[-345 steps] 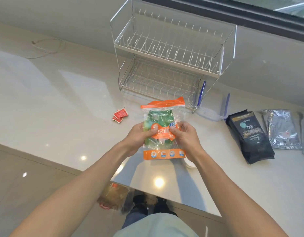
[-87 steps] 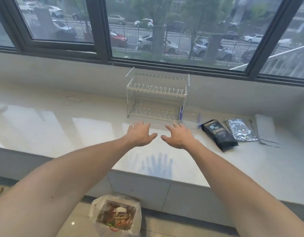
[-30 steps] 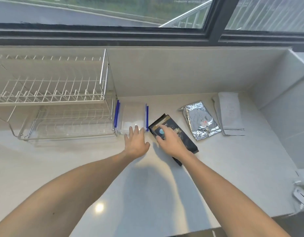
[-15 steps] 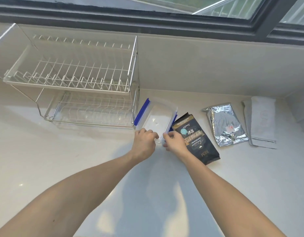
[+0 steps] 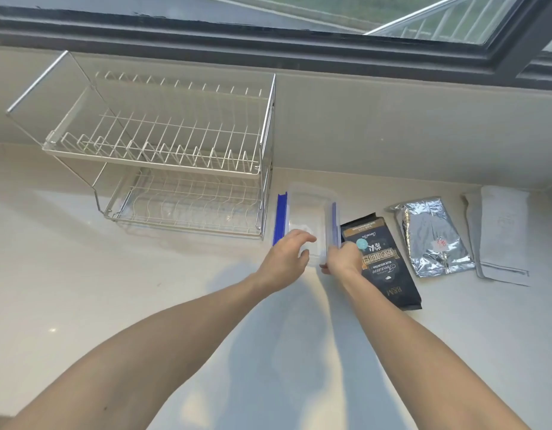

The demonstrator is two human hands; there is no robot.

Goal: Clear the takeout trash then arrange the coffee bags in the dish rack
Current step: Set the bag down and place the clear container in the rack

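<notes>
Both hands are on the clear plastic container with blue side clips [image 5: 309, 212], which sits just right of the two-tier white wire dish rack [image 5: 163, 156]. The left hand [image 5: 285, 259] curls over its near edge; the right hand [image 5: 343, 259] grips its near right corner. The black coffee bag [image 5: 383, 268], the silver foil bag [image 5: 433, 237] and the pale flat pouch [image 5: 501, 234] lie further right of the rack.

1. We reach both bare forearms forward, side by side, converging toward the hands.
2. Our left hand [image 5: 286, 257] is palm down, fingers curled loosely, thumb extended right.
3. Our right hand [image 5: 343, 259] is close beside it, fingers bent in a pinch.
</notes>
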